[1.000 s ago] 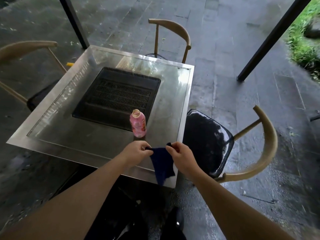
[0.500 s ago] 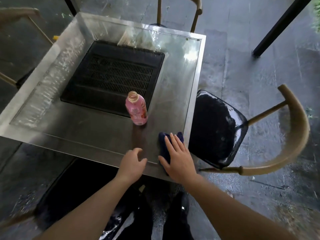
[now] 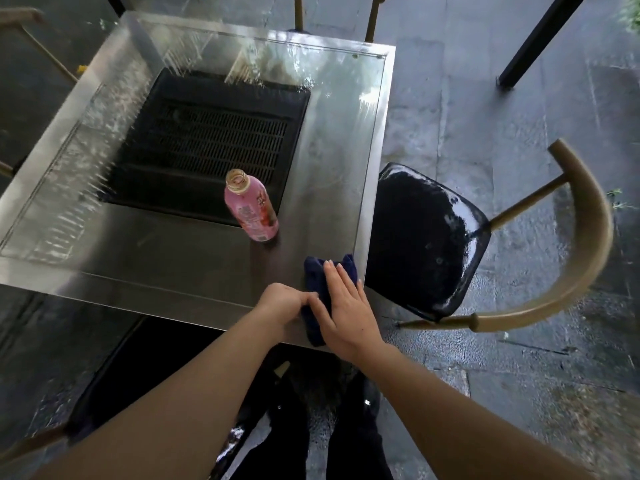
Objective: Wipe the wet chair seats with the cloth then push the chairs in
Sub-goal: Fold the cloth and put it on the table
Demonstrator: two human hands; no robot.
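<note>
Left hand (image 3: pixel 289 303) now on cloth (image 3: pixel 317 275)

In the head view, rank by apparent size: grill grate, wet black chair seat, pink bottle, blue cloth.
1. Grill grate
2. Wet black chair seat
3. Pink bottle and blue cloth: unsure, since the hands cover much of the cloth.

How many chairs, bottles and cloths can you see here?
Chairs with curved wooden backs: 4 (right, far, left, near; the last three only partly in view)
Pink plastic bottle, standing on the steel table: 1
Dark blue cloth under the right hand, left hand at its edge: 1
Total: 6
</note>
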